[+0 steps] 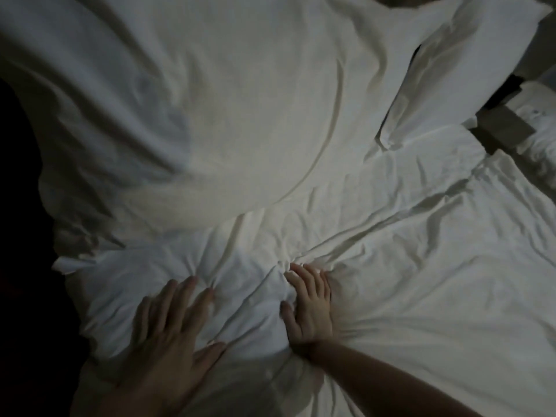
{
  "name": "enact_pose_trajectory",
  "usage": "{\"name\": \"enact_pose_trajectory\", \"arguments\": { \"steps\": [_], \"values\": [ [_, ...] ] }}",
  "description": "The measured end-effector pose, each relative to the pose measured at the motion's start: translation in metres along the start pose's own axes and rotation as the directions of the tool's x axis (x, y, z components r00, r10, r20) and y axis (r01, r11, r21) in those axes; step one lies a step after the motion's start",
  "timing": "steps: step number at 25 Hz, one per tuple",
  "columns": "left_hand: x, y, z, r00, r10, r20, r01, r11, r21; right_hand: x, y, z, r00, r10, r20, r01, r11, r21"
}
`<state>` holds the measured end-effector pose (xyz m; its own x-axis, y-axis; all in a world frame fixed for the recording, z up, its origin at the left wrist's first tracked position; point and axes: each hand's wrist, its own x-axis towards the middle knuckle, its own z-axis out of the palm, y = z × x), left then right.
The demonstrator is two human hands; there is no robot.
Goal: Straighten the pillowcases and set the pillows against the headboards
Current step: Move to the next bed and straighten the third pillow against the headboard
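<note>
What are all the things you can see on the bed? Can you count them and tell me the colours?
Near pillow: one, white, crumpled, lower middle, under both hands.
Big pillow: one, white, upper left and middle, beyond the near one.
Third pillow: one, white, upper right, leaning at an angle.
Bedding: one spread, white, wrinkled, right side.
Second bed: an edge only, white, far right; what lies on it is too small to tell.
Brown piece: one, brownish, in the gap between the beds; unclear what it is.
Left hand: one, fingers spread flat on the near pillow.
Right hand: one, pressing the near pillow's right edge.
</note>
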<state>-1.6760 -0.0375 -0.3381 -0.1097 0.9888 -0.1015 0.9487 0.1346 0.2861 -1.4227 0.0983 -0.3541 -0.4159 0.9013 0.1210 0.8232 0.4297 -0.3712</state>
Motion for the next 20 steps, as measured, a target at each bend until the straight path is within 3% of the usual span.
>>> {"name": "enact_pose_trajectory", "arguments": {
  "steps": [2, 5, 6, 8, 10, 12, 15, 18, 20],
  "values": [
    [0.005, 0.000, -0.003, 0.999, -0.015, 0.046, 0.016, 0.999, -0.028, 0.000, -0.004, -0.005, 0.999, 0.034, 0.036, -0.033, 0.999, -0.031],
    [0.013, 0.001, -0.023, 0.975, -0.021, 0.223, 0.032, 0.999, -0.043, 0.003, -0.018, -0.024, 0.984, 0.100, 0.144, -0.089, 0.993, -0.080],
    [0.022, -0.002, -0.038, 0.948, -0.020, 0.318, 0.030, 0.999, -0.027, 0.007, -0.026, -0.031, 0.970, 0.138, 0.199, -0.120, 0.988, -0.100],
    [0.037, -0.003, -0.079, 0.831, -0.007, 0.556, 0.054, 0.996, -0.068, 0.013, -0.051, -0.050, 0.916, 0.274, 0.295, -0.262, 0.962, -0.080],
    [0.038, 0.010, -0.127, 0.740, 0.030, 0.671, 0.119, 0.977, -0.175, 0.009, -0.087, -0.084, 0.819, 0.442, 0.365, -0.518, 0.843, 0.144],
    [0.017, 0.034, -0.182, 0.770, 0.063, 0.635, 0.165, 0.941, -0.295, -0.012, -0.127, -0.137, 0.776, 0.516, 0.362, -0.629, 0.665, 0.402],
    [-0.041, 0.067, -0.266, 0.831, 0.124, 0.542, 0.151, 0.888, -0.435, -0.073, -0.187, -0.242, 0.727, 0.598, 0.336, -0.650, 0.443, 0.618],
    [-0.104, 0.090, -0.343, 0.859, 0.217, 0.463, 0.059, 0.857, -0.511, -0.148, -0.235, -0.348, 0.679, 0.658, 0.327, -0.652, 0.335, 0.681],
    [-0.147, 0.104, -0.385, 0.871, 0.267, 0.411, 0.007, 0.831, -0.556, -0.202, -0.267, -0.406, 0.671, 0.672, 0.313, -0.645, 0.322, 0.693]
  ]
}}
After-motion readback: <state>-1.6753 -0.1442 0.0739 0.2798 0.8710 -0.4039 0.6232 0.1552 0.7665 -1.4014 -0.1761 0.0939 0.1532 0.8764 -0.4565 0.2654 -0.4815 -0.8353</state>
